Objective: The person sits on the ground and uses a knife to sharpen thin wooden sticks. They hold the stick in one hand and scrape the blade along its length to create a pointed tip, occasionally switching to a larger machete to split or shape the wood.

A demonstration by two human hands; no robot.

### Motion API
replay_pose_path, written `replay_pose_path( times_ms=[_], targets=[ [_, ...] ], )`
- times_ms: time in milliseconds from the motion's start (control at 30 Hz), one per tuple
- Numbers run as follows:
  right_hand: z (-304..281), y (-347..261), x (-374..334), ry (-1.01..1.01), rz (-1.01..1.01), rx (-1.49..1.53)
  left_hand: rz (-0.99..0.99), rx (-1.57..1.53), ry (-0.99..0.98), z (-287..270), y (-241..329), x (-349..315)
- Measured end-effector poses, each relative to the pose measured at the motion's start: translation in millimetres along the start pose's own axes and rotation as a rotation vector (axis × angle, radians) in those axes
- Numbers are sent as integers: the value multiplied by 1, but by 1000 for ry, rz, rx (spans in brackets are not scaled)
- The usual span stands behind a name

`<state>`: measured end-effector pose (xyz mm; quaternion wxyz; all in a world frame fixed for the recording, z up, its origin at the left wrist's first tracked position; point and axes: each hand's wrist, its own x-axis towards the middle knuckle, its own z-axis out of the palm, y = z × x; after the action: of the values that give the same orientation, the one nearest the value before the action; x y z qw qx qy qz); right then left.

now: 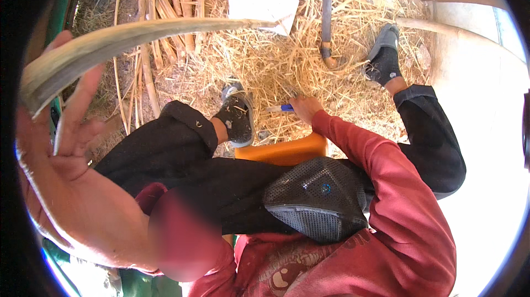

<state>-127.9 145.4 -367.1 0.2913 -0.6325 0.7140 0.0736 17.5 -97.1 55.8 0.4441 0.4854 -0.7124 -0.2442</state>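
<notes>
My left hand (77, 126) is raised close at the left, some fingers stretched out. It holds one end of a pale split bamboo strip (149, 29), which curves across the upper left toward the white blocks. Low between my feet, my right hand (306, 108) is closed round the blue handle of a knife (286, 107). The knife's short blade points left, just above the straw, well apart from the strip.
Straw (276, 70) covers the ground. Ahead lie a machete (327, 12), white blocks (262, 4) and several bamboo sticks (149, 70). An orange stool (284, 150) shows between my legs; a black mesh cap (317, 197) is over my lap. A pole (452, 31) lies at right.
</notes>
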Motion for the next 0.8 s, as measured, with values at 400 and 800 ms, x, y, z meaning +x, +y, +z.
replay_pose_path(
  times_ms=[400, 800],
  targets=[
    [-138, 3, -17, -5, -197, 187, -164, -155, 43, -18, 16, -15],
    [-338, -140, -140, 611, -217, 853, 120, -211, -62, -29, 11, -66]
  ],
)
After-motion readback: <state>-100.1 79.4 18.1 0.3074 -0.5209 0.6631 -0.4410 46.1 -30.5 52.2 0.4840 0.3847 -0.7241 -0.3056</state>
